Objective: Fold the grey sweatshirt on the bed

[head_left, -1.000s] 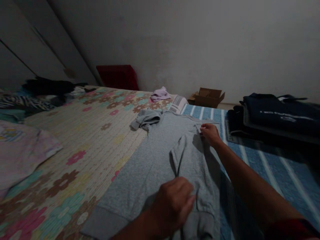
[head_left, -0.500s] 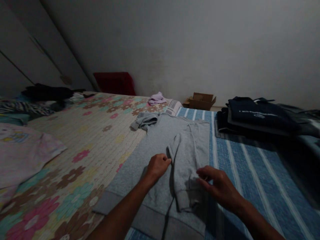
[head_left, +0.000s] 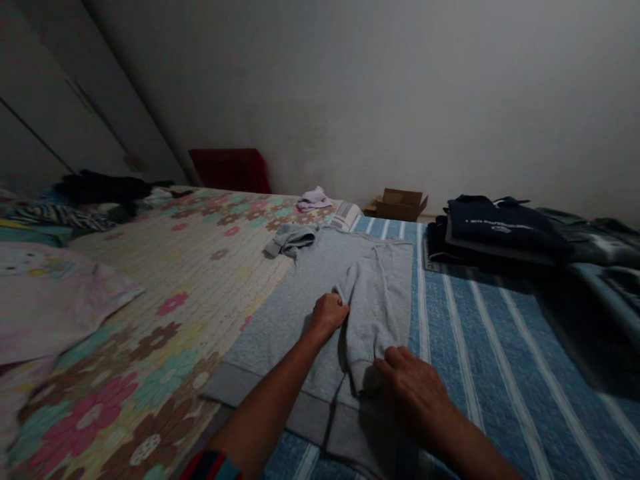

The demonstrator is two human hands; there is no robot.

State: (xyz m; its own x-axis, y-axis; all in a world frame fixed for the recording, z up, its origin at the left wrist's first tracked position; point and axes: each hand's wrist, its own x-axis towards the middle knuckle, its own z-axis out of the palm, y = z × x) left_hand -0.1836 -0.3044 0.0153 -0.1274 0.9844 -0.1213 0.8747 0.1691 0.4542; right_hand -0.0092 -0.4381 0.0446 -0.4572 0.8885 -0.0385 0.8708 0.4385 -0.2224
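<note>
A grey sweatshirt (head_left: pixel 287 327) lies spread on the bed, its hem towards me. Its right-hand sleeve (head_left: pixel 375 300) is folded over the body, with the cuff pointing at me. The other sleeve (head_left: pixel 293 238) is bunched at the far left shoulder. My left hand (head_left: pixel 330 315) is closed, pinching the inner edge of the folded sleeve about halfway along. My right hand (head_left: pixel 415 390) is closed on the sleeve's outer side near the cuff; its fingertips are partly hidden.
A floral sheet (head_left: pixel 210 267) covers the left side, a blue striped one (head_left: pixel 450 333) the right. Folded dark clothes (head_left: pixel 500 230) are stacked at right. A pink garment (head_left: pixel 55 300) lies at left. Along the wall are a cardboard box (head_left: pixel 400 203) and a red object (head_left: pixel 230 170).
My left hand has moved forward onto the sleeve's inner edge. My right hand has come down and left to the sleeve near the cuff. The view has shifted slightly.
</note>
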